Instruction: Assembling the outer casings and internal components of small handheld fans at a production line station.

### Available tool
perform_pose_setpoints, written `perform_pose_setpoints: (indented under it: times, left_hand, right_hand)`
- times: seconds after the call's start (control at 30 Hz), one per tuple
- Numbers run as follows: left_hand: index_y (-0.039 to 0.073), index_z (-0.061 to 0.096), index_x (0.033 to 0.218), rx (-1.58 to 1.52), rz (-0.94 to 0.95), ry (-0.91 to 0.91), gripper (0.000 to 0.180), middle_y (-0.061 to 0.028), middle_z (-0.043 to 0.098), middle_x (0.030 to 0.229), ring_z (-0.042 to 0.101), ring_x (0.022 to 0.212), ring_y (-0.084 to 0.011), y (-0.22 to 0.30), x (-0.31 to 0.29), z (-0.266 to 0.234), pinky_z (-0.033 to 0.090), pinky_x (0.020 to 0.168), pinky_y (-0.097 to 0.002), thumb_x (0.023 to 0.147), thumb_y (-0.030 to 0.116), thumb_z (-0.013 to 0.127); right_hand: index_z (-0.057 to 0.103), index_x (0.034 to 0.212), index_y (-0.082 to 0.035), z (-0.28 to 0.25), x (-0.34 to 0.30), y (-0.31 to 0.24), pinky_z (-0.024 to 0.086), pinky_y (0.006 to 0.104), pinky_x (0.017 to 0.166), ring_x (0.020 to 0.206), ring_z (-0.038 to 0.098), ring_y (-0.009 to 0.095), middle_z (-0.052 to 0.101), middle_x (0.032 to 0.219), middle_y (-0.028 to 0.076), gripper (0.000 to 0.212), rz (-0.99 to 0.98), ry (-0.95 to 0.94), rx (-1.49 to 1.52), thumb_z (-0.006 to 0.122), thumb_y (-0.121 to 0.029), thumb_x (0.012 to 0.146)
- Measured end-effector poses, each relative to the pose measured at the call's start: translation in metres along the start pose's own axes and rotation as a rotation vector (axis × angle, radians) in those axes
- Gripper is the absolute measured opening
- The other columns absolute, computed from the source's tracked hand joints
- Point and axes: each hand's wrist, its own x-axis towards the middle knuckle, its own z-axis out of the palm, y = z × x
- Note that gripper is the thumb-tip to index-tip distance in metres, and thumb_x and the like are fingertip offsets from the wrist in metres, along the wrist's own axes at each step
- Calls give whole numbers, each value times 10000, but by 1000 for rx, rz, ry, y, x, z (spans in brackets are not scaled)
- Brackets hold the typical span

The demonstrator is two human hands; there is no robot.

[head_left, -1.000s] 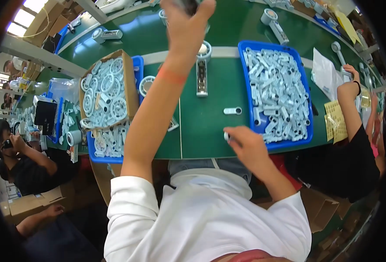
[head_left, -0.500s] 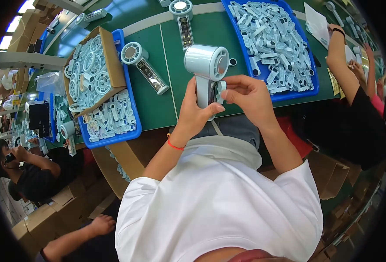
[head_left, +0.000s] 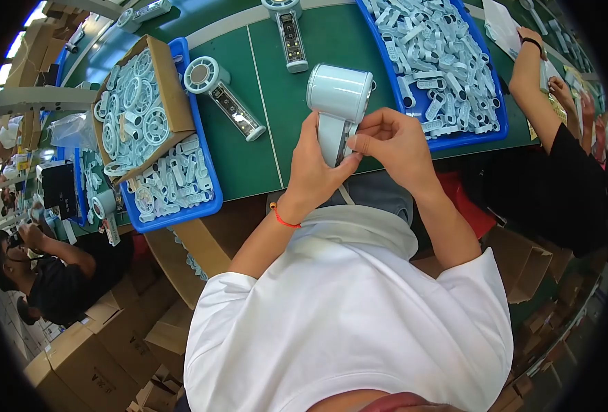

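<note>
A light-blue handheld fan (head_left: 338,95) is upright in front of me, over the near edge of the green table. My left hand (head_left: 318,165) is closed around its handle, thumb across the lower end. At the handle's right side, my right hand (head_left: 395,145) pinches with thumb and fingertips against the fan. A small light-blue plastic part showed in that pinch half a second ago; the fingers now mostly hide it. Two more fans lie on the table with their handle insides showing: one fan (head_left: 230,103) to the left, another fan (head_left: 290,40) farther back.
A blue tray (head_left: 388,72) heaped with small light-blue parts stands at right. At left, a cardboard box (head_left: 175,89) of ring-shaped parts rests on another blue tray (head_left: 216,200). A co-worker's arm (head_left: 534,89) reaches in at far right. Cartons (head_left: 98,353) stand lower left.
The held fan has turned, so its round grille face no longer shows and the head's side does. My right fingers have closed over the small part. A person's forearm at lower left has left the view.
</note>
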Motion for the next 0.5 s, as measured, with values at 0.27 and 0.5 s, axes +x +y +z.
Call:
perform_pose_setpoints:
  times: [0.27, 0.5]
  left_hand:
    - [-64, 337, 1222, 36, 4, -54, 667, -221, 553, 1015, 589, 893, -333, -1, 4, -3, 473, 761, -369, 687, 144, 676]
    - [-72, 368, 1151, -149, -170, -165, 537, -179, 592, 840, 617, 681, -226, 3, 16, -9, 504, 607, -327, 741, 151, 633]
  right_hand:
    - [552, 768, -13, -3, 7, -2, 462, 205, 501, 618, 598, 92, 615, 698, 51, 199, 116, -71, 23, 721, -109, 727]
    - [558, 901, -13, -3, 14, 2, 461, 206, 594, 733, 595, 93, 607, 801, 53, 261, 77, -136, -38, 682, -211, 784]
